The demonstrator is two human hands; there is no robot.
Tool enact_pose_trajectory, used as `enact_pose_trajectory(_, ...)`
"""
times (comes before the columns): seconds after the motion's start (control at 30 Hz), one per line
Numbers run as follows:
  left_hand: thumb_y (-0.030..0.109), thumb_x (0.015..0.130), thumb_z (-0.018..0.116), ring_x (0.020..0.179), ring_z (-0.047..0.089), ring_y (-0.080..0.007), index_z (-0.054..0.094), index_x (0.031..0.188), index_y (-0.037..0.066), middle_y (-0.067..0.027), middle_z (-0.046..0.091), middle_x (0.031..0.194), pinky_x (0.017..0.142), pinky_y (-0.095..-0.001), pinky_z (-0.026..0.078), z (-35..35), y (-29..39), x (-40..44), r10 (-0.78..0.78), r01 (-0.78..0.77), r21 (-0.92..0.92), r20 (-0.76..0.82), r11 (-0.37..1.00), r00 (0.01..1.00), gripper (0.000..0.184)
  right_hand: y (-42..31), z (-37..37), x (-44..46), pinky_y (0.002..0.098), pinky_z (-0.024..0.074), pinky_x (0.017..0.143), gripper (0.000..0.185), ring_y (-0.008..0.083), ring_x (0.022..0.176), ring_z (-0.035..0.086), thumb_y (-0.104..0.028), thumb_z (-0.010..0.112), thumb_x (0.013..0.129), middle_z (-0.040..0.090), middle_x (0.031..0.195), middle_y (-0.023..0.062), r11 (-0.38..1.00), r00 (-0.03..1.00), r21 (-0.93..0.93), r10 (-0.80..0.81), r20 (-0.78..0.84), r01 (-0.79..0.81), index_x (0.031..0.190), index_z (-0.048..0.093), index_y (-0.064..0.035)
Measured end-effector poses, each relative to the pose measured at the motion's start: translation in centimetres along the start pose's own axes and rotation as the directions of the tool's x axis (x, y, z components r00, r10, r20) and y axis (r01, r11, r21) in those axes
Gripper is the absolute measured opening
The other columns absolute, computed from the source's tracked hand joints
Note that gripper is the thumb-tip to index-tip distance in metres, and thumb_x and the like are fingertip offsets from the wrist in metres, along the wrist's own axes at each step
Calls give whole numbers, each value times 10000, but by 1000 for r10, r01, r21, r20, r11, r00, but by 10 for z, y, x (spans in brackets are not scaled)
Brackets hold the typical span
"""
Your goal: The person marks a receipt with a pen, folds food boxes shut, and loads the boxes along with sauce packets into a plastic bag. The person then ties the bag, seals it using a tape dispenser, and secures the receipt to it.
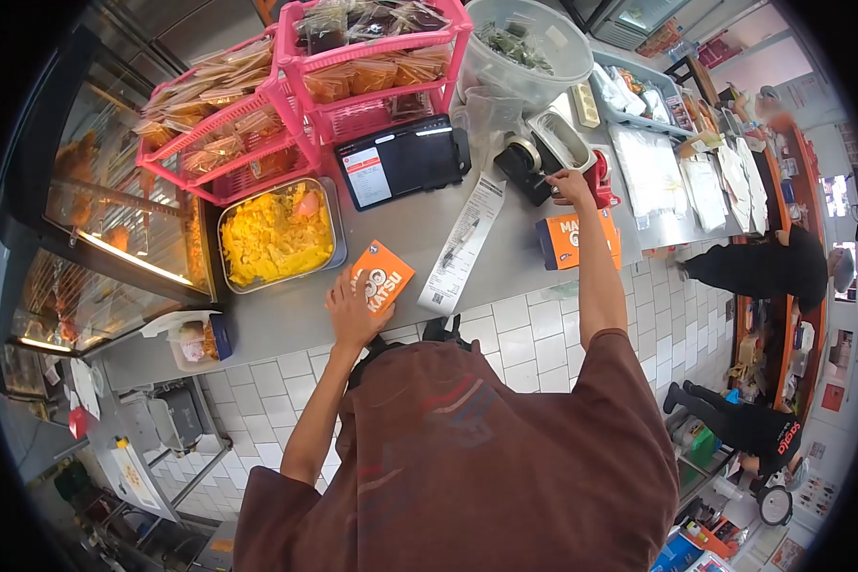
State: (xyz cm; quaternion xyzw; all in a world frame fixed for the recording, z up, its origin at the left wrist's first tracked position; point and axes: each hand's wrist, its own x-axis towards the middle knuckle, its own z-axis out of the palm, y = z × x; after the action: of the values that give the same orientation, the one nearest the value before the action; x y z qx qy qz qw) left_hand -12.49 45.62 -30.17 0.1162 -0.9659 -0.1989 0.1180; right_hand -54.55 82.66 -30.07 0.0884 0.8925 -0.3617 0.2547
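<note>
My left hand [349, 313] grips the near left side of an orange takeaway box [387, 271] with "KATSU" printed on it, lying on the steel counter. At the front end of a black tape dispenser [522, 172], my right hand [572, 189] is closed in a pinch at the tape's end; the clear strip itself hardly shows. Below that wrist sits a second orange box [561, 244], partly behind the forearm. Just right of the hand stands a red tape dispenser [602, 179]. A long printed receipt [463, 246] lies between the two boxes.
Left of the boxes is a metal tray [337, 250] of yellow food. A tablet [402, 160] stands behind, near pink baskets [296, 71] of sauce packets and a clear tub [582, 57]. A heated glass cabinet [114, 191] flanks the left. Two people in black [763, 262] are at far right.
</note>
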Motion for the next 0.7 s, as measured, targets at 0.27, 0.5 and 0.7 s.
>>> enact_pose_trajectory(0.27, 457, 668, 805, 1300, 428, -367, 517, 1354, 117, -208, 437, 1429, 1021, -513, 332, -1, 0, 0, -16, 16, -17, 1, 1000, 1000, 818, 15, -25, 5, 383, 623, 696, 242, 278, 834, 732, -175, 703, 839, 708, 933, 123, 978, 997, -199, -48, 59, 58, 989, 694, 15)
enact_pose_trajectory(0.5, 454, 667, 817, 1290, 435, -354, 527, 1354, 126, -175, 432, 1434, 1021, -509, 330, 2, -2, 1, -51, 52, -23, 29, 998, 998, 815, -5, -1, -15, 469, 580, 821, 232, 391, 969, 714, -131, 584, 888, 724, 992, 241, 751, 884, -659, -282, -372, -38, 1000, 732, 10)
enact_pose_trajectory(0.7, 497, 659, 796, 1235, 450, -377, 568, 1304, 95, -195, 461, 1379, 945, -507, 358, 11, 9, 3, -123, 125, 29, -57, 992, 991, 793, -34, 74, -147, 454, 542, 742, 163, 362, 833, 710, -188, 652, 890, 727, 895, 182, 790, 816, -520, -513, -268, 325, 925, 748, -61)
